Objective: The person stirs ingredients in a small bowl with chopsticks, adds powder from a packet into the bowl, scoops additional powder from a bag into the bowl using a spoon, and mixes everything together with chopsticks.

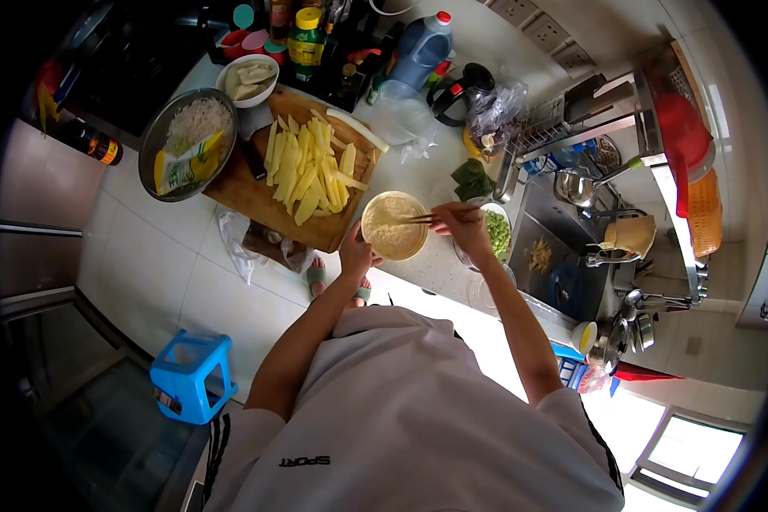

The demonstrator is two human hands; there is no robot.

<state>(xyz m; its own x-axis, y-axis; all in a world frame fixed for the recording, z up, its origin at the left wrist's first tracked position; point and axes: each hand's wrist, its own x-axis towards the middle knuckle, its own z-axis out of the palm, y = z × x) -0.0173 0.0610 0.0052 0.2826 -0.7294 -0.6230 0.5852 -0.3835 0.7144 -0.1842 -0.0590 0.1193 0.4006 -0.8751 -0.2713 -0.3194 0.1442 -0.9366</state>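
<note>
My left hand grips the near left rim of a round bowl at the counter's front edge. Inside is a pale yellow, batter-like mixture. My right hand is closed around a pair of chopsticks, whose tips dip into the mixture. Beside the bowl, on the left, a wooden cutting board carries a heap of pale yellow cut strips. A bowl of chopped green pieces sits just right of my right hand, partly hidden by it.
A metal bowl with white contents and a yellow packet stands left of the board. Behind are a white bowl, a green jar and a blue jug. The sink lies right; a blue stool stands on the floor.
</note>
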